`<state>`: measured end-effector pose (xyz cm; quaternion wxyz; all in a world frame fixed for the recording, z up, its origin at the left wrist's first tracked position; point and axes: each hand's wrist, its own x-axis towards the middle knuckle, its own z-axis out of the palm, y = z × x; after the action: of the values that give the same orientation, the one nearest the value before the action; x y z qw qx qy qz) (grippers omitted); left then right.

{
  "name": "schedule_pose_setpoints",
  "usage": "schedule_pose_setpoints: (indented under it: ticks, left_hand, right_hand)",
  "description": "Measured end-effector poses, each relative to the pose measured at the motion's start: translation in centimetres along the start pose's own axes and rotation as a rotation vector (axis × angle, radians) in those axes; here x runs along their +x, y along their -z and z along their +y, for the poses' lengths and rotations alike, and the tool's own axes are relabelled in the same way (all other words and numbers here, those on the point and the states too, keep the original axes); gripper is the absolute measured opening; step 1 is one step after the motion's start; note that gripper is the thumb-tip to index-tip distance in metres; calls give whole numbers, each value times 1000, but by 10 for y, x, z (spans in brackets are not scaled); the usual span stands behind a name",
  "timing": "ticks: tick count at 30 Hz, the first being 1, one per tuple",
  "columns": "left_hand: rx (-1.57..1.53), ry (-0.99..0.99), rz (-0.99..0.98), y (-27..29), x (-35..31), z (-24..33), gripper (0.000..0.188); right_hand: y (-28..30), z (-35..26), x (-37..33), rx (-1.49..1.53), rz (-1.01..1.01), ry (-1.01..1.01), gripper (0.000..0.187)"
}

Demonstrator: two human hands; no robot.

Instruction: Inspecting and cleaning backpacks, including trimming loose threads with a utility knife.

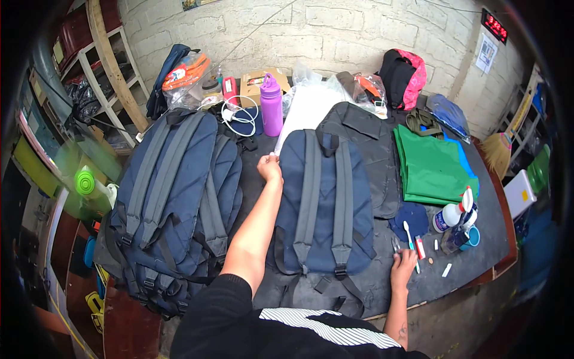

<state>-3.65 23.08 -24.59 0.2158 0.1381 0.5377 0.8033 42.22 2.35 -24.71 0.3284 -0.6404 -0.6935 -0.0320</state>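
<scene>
A dark blue backpack [323,203] lies in front of me on the dark table, its grey straps facing up. Beside its upper left edge is my left hand [271,169], fingers pinched together at the low corner of a white sheet [308,110]. What exactly sits between those fingertips is too small to tell. My right hand [404,268] rests low on the right, fingers curled round small metal thread snips [395,244] whose tips show. Close by are a toothbrush [409,234] and a red and white tube [420,248].
Stacked blue backpacks [164,179] fill the left. A purple bottle [271,107] stands behind. To the right lie a black bag [365,143], folded green material [433,167], a spray bottle [448,216] and a blue cup [472,237]. A green fan [85,180] stands left.
</scene>
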Motion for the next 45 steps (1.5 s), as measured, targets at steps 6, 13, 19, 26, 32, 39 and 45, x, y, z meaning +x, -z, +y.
schedule_pose_setpoints:
  ticks: [6, 13, 19, 26, 32, 39, 45]
  left_hand:
    - [-117, -16, -104, 13, -77, 61, 27]
    - [-122, 247, -907, 53, -121, 95, 34]
    - [-305, 235, -1080, 90, -115, 138, 22]
    - [-308, 192, -1018, 97, -120, 169, 20]
    - [-249, 131, -931, 106, -128, 198, 35]
    - [319, 103, -1197, 184, -161, 222, 75]
    - [825, -544, -532, 262, -174, 341, 73]
  right_hand:
    - [-17, -37, 66, 662, 168, -367, 19]
    - [-55, -90, 124, 622, 119, -231, 47]
    - [-27, -95, 145, 1146, -298, -493, 46]
    - [7, -93, 158, 1504, -649, -219, 54]
    - [-16, -96, 157, 1530, -383, -260, 54]
    - [20, -146, 180, 1895, -102, -314, 30]
    - [-12, -251, 208, 2098, -400, -375, 28]
